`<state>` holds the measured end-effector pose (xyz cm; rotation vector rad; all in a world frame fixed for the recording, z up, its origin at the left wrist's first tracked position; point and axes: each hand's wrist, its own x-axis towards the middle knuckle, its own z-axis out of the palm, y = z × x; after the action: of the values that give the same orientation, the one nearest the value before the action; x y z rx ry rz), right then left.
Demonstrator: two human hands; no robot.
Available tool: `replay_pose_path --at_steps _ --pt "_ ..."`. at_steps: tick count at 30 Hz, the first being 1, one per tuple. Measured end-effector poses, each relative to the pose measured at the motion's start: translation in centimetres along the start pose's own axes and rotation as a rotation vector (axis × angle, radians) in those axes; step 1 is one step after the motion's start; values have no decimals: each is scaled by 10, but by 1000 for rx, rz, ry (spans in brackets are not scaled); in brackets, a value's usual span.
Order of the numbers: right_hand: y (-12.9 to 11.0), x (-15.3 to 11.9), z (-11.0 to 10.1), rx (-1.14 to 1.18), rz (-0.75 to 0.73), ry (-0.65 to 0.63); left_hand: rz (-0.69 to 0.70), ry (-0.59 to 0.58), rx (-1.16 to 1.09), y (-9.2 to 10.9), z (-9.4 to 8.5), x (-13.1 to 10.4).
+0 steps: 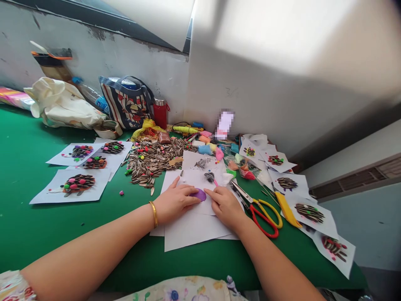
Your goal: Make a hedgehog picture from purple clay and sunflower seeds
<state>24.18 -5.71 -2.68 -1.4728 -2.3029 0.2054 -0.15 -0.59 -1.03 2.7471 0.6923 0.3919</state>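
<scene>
A flat purple piece of modelling clay [199, 195] lies on a white sheet of paper [188, 234] in front of me. My left hand [175, 200], with a gold bangle at the wrist, lies flat with fingers stretched, its fingertips on the clay's left side. From the right, my right hand [227, 207] touches the clay's edge with its extended index finger; the other fingers curl under and are partly hidden. Just beyond sits a small dark grey lump [209, 177] with a pink piece beside it. A single sunflower seed [181, 172] is near my left thumb.
Striped sunflower seeds [150, 161] are heaped beyond my left hand. Scissors [261, 211] with red and yellow handles lie right of my right hand, beside a yellow cutter [287, 209]. Seed-and-clay pictures [78, 186] line both sides. Bagged clay [247, 173] and a red bottle [160, 113] stand behind.
</scene>
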Motion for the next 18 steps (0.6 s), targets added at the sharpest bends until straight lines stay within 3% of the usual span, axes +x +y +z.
replay_pose_path --at_steps 13,18 --pt "-4 8 5 41 34 5 20 30 1 -1 2 -1" --pt "-8 8 5 -16 33 -61 19 18 2 -2 2 0"
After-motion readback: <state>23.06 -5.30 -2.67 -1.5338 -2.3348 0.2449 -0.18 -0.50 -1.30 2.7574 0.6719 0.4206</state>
